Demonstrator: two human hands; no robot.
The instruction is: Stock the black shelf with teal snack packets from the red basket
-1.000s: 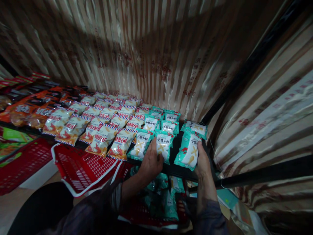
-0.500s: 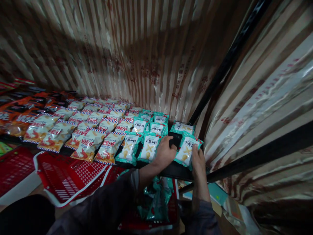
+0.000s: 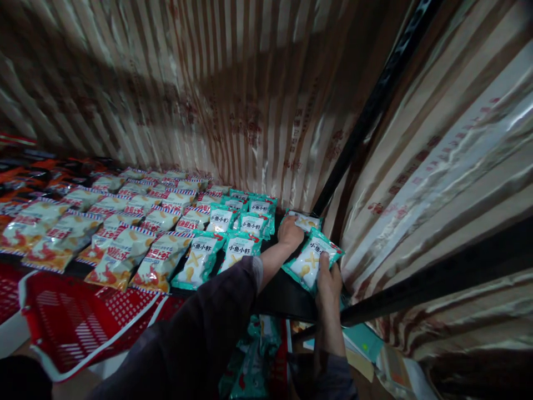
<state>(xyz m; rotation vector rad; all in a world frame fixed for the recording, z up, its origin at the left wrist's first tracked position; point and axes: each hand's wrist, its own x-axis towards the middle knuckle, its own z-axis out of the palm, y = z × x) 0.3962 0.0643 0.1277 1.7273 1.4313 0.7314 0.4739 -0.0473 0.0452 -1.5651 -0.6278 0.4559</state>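
Teal snack packets lie in rows on a dark shelf (image 3: 287,297). My left hand (image 3: 290,232) reaches across and rests with curled fingers on the rear teal packet (image 3: 306,221) near the shelf's right end. My right hand (image 3: 328,279) grips the lower edge of the front teal packet (image 3: 311,258), which lies tilted at the shelf's right front corner. Two more columns of teal packets (image 3: 239,247) lie just left of my left forearm.
Red-and-white shrimp snack packets (image 3: 120,253) fill the shelf to the left. A red shopping basket (image 3: 79,328) sits below the shelf front, and another holding teal packets (image 3: 258,361) is under my arms. Striped curtain (image 3: 250,100) backs the shelf; a black post (image 3: 366,116) stands at right.
My left hand has moved from the middle teal packets rightward and back onto the rear packet. My right hand has kept hold of the front packet. The camera has shifted right.
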